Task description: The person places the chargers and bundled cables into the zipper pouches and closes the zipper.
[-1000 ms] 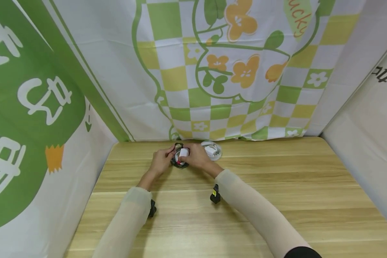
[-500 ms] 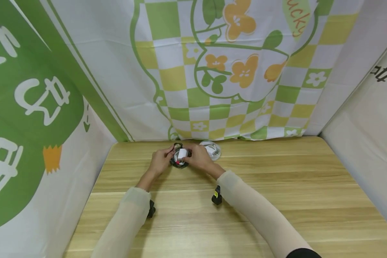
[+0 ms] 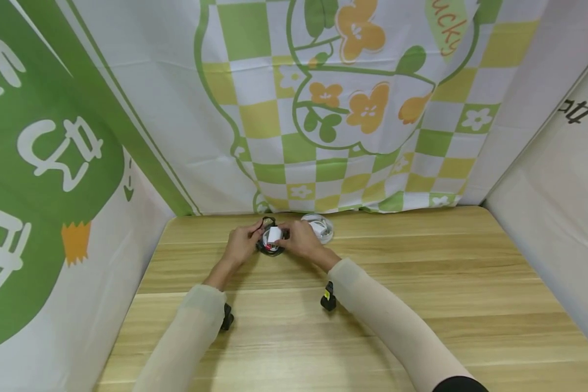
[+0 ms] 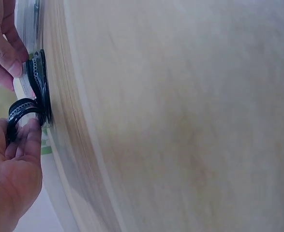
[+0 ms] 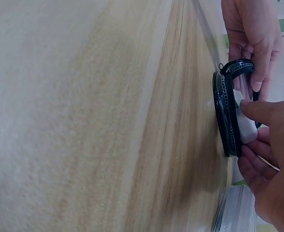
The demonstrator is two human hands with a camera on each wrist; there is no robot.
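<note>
A small round zip pouch with clear sides and black edging [image 3: 261, 249] stands near the back of the table. Its flap is folded up. My left hand [image 3: 241, 243] pinches this flap between thumb and fingers, as the left wrist view shows. In the pouch mouth sits a white charger plug [image 5: 248, 128], with white cable and a bit of red near it in the head view. My right hand [image 3: 301, 239] holds the plug, thumb on its face and fingers at the pouch's edge [image 5: 224, 116]. The pouch's inside is mostly hidden.
Just right of my right hand lies a second round clear case [image 3: 330, 235] with a white plug and cable in it. Behind both hangs a checked cloth [image 3: 333, 169], meeting the wooden table's [image 3: 372, 305] back edge. Cloth walls flank the left and right sides.
The head view has shifted slightly. Both hands keep nearly the same place at the pouch, the plug stays under my right hand, and the flap's black edge now shows as a raised loop.
</note>
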